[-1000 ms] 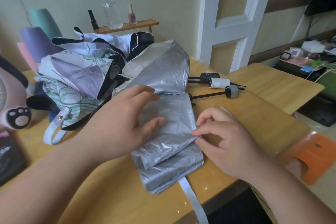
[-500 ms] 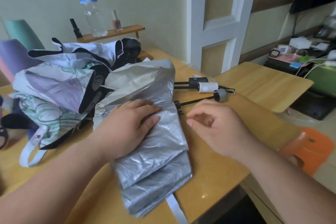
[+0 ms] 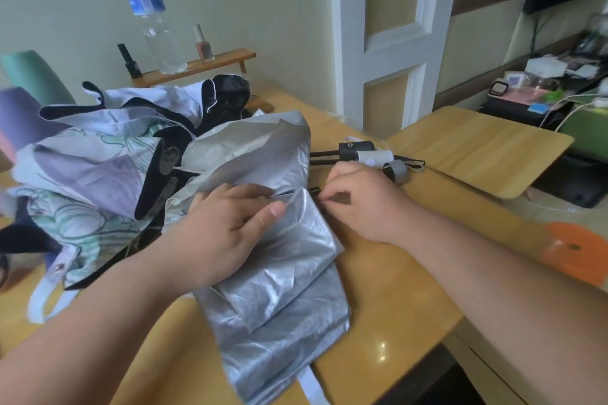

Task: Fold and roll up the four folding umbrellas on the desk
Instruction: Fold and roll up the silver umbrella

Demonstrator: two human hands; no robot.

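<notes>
Since half a second before, the right hand [image 3: 365, 204] had been brought back to the silver umbrella [image 3: 286, 273]. Its curled fingertips were apparently pinched on the fabric's upper right edge, though blur hid the contact. The left hand [image 3: 223, 230] was laid flat on the folded canopy, fingers straight, pressing it onto the desk [image 3: 394, 306]. Other umbrellas [image 3: 98, 168] were heaped just beside it, to the left.
</notes>
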